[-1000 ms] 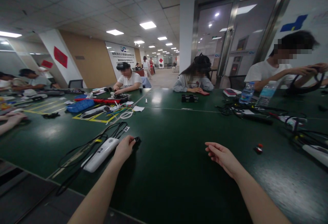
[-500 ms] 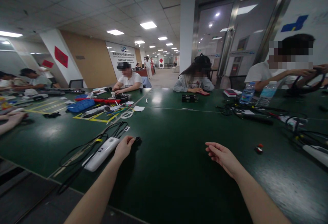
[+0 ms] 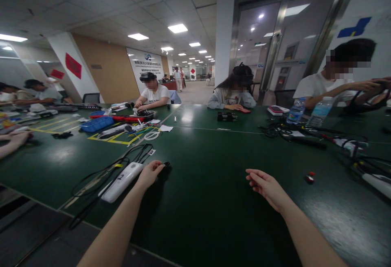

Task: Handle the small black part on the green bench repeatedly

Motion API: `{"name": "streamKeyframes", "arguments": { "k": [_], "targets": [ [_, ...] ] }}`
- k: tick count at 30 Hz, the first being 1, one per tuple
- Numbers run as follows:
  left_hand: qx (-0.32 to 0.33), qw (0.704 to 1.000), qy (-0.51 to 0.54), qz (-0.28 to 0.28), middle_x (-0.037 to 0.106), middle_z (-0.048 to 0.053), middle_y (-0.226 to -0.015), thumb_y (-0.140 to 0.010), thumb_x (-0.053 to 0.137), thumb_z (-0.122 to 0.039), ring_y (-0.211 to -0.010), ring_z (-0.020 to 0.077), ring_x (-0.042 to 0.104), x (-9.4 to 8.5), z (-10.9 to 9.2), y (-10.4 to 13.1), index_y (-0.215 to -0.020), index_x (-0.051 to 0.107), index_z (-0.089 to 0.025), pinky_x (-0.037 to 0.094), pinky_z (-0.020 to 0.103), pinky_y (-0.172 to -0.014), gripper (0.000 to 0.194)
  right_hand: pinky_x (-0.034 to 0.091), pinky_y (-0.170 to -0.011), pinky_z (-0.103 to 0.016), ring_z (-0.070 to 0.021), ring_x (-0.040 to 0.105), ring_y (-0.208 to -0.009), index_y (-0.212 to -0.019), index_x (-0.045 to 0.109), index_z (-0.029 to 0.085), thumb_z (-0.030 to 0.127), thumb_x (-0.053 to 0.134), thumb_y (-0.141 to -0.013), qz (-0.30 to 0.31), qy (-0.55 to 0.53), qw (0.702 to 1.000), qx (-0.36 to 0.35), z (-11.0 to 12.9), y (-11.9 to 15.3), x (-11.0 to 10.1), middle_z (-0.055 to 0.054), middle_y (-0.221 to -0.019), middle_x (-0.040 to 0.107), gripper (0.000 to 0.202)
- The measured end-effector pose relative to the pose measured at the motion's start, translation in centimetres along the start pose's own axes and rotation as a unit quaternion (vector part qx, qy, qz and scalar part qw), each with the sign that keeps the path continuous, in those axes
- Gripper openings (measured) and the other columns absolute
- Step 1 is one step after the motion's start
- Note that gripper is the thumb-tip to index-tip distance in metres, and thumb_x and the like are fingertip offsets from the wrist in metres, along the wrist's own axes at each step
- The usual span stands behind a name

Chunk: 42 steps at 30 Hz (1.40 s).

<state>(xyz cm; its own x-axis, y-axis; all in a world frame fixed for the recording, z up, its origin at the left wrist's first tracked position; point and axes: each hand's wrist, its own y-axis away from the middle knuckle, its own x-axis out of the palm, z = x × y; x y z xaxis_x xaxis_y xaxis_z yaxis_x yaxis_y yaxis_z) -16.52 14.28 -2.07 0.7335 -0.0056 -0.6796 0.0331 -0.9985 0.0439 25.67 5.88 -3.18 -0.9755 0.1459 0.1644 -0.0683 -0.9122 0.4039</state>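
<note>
My left hand (image 3: 151, 173) pinches a small black object (image 3: 165, 164) just above the green table (image 3: 201, 201), beside a white device (image 3: 122, 182) marked "2" with black cables. What the black object is cannot be made out. My right hand (image 3: 264, 186) hovers over the table on the right, palm inward, fingers slightly curled and apart, with nothing visible in it. Further right of it lies a small red and black object (image 3: 310, 177).
A blue basket (image 3: 97, 124) and loose wires lie at the left back. A black object (image 3: 227, 116), two water bottles (image 3: 295, 111) and black cables (image 3: 284, 131) are across the table. Several people sit around; a hand (image 3: 15, 142) rests at the far left.
The small black object in my left hand has turned slightly and looks flatter, and the hand has shifted a little. My right hand is almost unmoved.
</note>
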Motion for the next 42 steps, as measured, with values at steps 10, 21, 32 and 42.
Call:
{"name": "streamKeyframes", "arguments": {
  "k": [10,21,32,42],
  "targets": [
    [0.032,0.998,-0.058,0.006,0.063,0.004,-0.080,-0.071,0.046,-0.039,-0.077,0.0195,0.059,-0.2,-0.6,0.4,-0.086,0.054,-0.018,0.044,0.028,-0.069,0.027,0.046,-0.058,-0.023,-0.0129,0.055,-0.069,-0.093,0.063,0.021,0.025,0.058,-0.076,-0.009,-0.003,1.000,0.002,0.5,0.5,0.4,-0.004,-0.082,0.062,0.018],
    [0.078,0.978,-0.194,0.012,0.060,0.005,-0.090,-0.076,0.044,-0.032,-0.083,0.0199,0.056,-0.2,-2.2,1.5,-0.089,0.054,-0.020,0.040,0.029,-0.073,0.021,0.047,-0.059,-0.024,-0.0139,0.055,-0.071,-0.096,0.062,0.021,0.031,0.060,-0.074,0.003,0.002,1.000,-0.013,-0.3,-0.2,-0.2,-0.004,-0.085,0.062,0.024],
    [0.085,0.973,-0.216,-0.007,0.056,0.003,-0.082,-0.075,0.047,-0.033,-0.074,0.0172,0.053,0.1,-2.2,1.7,-0.088,0.050,-0.019,0.039,0.026,-0.066,0.020,0.047,-0.057,-0.022,-0.0123,0.054,-0.069,-0.097,0.060,0.019,0.023,0.054,-0.079,-0.014,-0.001,1.000,0.004,0.4,0.4,0.3,-0.004,-0.085,0.060,0.019],
    [0.042,0.985,-0.169,0.006,0.058,0.001,-0.077,-0.076,0.042,-0.030,-0.074,0.0170,0.055,-0.1,-2.1,1.0,-0.083,0.049,-0.020,0.039,0.025,-0.068,0.014,0.046,-0.058,-0.023,-0.0124,0.054,-0.069,-0.097,0.060,0.020,0.026,0.054,-0.079,0.003,-0.003,1.000,-0.018,-0.3,-0.1,0.0,-0.005,-0.085,0.060,0.019]
  ]
}}
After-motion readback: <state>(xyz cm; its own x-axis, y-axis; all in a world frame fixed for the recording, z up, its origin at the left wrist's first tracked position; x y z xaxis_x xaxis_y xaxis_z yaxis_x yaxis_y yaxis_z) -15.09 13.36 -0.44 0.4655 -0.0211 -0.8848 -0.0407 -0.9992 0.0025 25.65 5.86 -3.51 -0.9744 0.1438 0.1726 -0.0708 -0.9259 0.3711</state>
